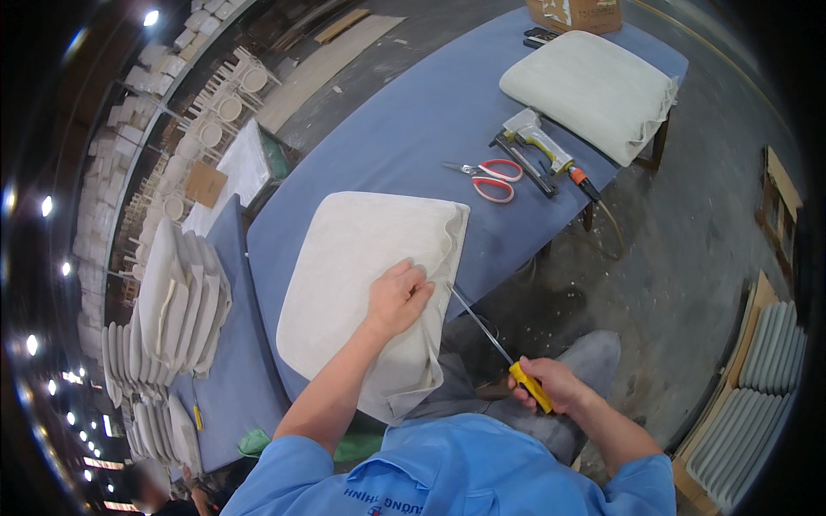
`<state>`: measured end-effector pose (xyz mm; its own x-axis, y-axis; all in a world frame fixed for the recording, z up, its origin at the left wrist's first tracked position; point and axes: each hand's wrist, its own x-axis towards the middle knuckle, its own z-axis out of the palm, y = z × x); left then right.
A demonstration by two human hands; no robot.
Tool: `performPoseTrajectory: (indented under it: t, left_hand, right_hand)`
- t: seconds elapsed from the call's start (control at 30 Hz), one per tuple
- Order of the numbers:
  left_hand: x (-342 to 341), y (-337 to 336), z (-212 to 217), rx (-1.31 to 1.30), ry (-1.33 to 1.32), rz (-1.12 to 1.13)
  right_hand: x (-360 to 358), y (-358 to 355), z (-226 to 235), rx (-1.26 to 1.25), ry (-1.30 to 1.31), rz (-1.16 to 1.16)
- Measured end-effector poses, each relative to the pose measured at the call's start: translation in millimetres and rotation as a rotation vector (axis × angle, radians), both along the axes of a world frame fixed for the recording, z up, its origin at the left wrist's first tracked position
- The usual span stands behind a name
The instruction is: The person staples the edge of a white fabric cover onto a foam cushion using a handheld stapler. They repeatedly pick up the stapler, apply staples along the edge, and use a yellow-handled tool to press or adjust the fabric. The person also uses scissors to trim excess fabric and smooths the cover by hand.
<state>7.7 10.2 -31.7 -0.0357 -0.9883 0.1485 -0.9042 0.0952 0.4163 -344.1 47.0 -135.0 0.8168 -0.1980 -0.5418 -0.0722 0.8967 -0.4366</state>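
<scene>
Wrapped around a yellow-handled tool (521, 377), the right hand (556, 384) is angling it to a cushion's (361, 249) edge. The left hand (399, 299) is resting there half-curled, hold unclear.

Lettering (385, 500) marks the blue shirt (465, 464) and carton (589, 15).

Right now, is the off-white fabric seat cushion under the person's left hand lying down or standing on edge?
Lying down: the cushion shows its broad face upward, the left hand resting on it, blue table beyond.
</scene>
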Motion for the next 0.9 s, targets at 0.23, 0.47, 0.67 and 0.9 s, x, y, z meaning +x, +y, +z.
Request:
performPoseTrajectory:
  t: [0.23, 0.47, 0.67, 0.9]
  left_hand:
    - [-6, 3, 4, -0.018, 0.035, 0.07]
    - [-26, 5, 4, -0.091, -0.112, 0.056]
    - [-5, 7, 8, 0.024, -0.061, 0.004]
    - [-18, 19, 14, 0.002, -0.158, -0.013]
  right_hand:
    - [-1, 68, 18, 0.437, -0.289, -0.46]
    - [30, 46, 38, 0.315, -0.104, -0.555]
    - [15, 74, 46, -0.166, 0.252, -0.605]
    - [-23, 51, 60, -0.94, 0.562, -0.176]
